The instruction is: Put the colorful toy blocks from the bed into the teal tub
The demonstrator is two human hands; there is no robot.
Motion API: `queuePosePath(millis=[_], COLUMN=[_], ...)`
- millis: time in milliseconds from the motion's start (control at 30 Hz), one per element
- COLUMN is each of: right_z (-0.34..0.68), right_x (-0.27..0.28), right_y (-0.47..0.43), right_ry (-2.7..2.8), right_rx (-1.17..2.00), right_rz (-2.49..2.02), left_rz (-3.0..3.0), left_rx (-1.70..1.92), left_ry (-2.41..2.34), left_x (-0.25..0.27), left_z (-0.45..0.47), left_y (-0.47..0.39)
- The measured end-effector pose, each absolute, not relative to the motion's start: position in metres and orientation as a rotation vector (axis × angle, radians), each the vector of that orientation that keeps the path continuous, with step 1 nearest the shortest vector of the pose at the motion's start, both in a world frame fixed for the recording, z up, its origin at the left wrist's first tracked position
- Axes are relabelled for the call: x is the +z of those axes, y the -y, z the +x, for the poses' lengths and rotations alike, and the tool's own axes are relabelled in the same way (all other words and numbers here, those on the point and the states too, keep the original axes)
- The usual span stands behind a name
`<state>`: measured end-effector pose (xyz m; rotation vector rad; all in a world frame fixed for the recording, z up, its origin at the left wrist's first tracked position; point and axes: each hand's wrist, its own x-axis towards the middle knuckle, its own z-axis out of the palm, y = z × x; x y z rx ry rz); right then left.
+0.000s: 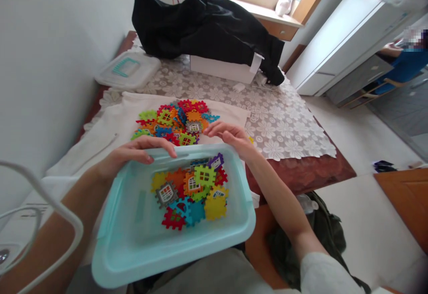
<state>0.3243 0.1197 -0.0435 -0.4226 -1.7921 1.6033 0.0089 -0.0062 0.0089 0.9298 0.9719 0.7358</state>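
A light blue plastic bin [133,254] is tilted in front of me, with several colourful toothed plastic building tiles [182,184] inside. My left hand [143,149] grips the bin's far rim near its left corner, fingers over the edge. Just beyond the rim, towards the right corner, my right hand [230,137] is open with its fingers stretched to the left. Its fingertips are beside a heap of similar tiles [174,124] on a white cloth; whether they touch a tile I cannot tell. Some of the tiles have window-like grids.
The table carries a lace cloth [267,126]. A clear lid [127,71] lies at the back left, near a white box [220,68] under black sheeting [210,26]. A white cable [72,222] hangs at left. A dark bag [321,236] stands at right; a person sits farther off.
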Motion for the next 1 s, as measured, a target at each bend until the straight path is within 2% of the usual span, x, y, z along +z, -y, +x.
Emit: queuePosePath(millis=[100,233,300,767,1000], right_z=[0.322,0.322,0.322,0.315,0.313], right_x=[-0.06,-0.081,-0.086,-0.078,-0.084], right_y=[-0.129,-0.136,-0.136,-0.118,-0.127], right_ry=[1.845,2.239,2.393,2.539,2.571], right_rx=[1.475,1.005,0.869,0.757,0.726], right_rz=[-0.645,-0.892,-0.932,-0.749,-0.793], left_rz=[0.933,0.924,0.937,0.997,0.979], left_rx=[0.75,0.759,0.76,0.779,0.772], left_ry=[-0.976,-0.981,-0.979,-0.902,-0.998], left_x=[0.012,0.012,0.011,-0.008,0.0], left_z=[0.011,0.012,0.012,0.002,0.006], left_y=[0.007,0.008,0.007,0.001,0.004])
